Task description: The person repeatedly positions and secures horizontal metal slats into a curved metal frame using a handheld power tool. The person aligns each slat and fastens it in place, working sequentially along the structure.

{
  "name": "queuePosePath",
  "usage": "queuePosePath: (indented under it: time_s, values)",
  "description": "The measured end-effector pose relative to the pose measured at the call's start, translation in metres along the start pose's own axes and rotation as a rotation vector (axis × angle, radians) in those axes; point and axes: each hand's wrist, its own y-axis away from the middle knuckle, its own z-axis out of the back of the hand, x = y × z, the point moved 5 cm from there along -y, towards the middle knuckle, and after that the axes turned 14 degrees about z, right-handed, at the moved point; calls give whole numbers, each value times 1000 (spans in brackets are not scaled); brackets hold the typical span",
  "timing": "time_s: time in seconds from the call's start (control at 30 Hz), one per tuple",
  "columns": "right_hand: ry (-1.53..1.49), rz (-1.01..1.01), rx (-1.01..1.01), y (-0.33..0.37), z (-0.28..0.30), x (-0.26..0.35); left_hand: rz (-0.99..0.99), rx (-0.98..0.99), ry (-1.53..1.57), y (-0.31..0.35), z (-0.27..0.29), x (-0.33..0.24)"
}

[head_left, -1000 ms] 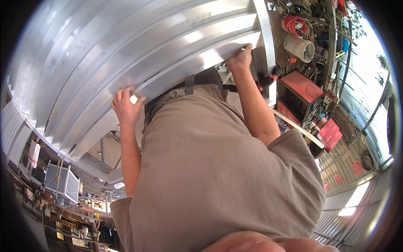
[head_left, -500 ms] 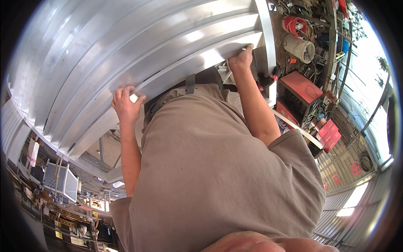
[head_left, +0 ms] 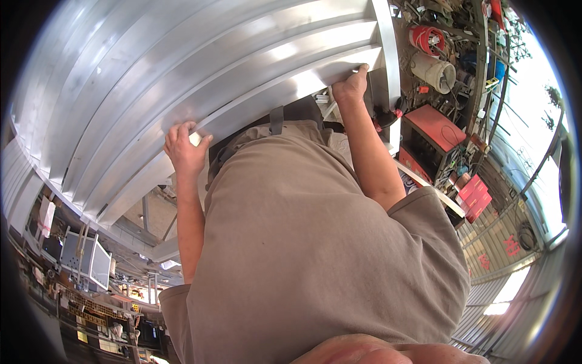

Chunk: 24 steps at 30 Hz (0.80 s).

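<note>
A broad silver metal panel (head_left: 242, 79) with long raised ribs fills the upper left in front of me. At its near edge, my left hand (head_left: 187, 150) is closed, its fingers bent over the metal and its thumb on the near side. Farther right, my right hand (head_left: 350, 88) grips the same near edge close to the panel's right end. That thumb points up against the metal, and the other fingers are mostly hidden. A pale metal bar (head_left: 390, 57) crosses the ribs' right ends.
On the right stand a red-topped cabinet (head_left: 435, 126), a red bucket (head_left: 426, 39), a whitish bucket (head_left: 433, 73) and red boxes (head_left: 474, 197). A grey metal-framed box (head_left: 86, 261) is at the lower left, beside cluttered shelving. Metal framing (head_left: 142, 236) shows below the panel.
Both hands keep their places on the panel edge. The view has shifted very slightly; nothing else has visibly moved.
</note>
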Motion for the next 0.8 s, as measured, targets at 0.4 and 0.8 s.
queuePosePath:
  time_s: [0.4,0.8]
  values:
    - [-35,-36,3,-1,4,-1,-9,24,26,-1,-1,1]
    - [998,448,325,-15,60,154,-37,1,57,-1,0,1]
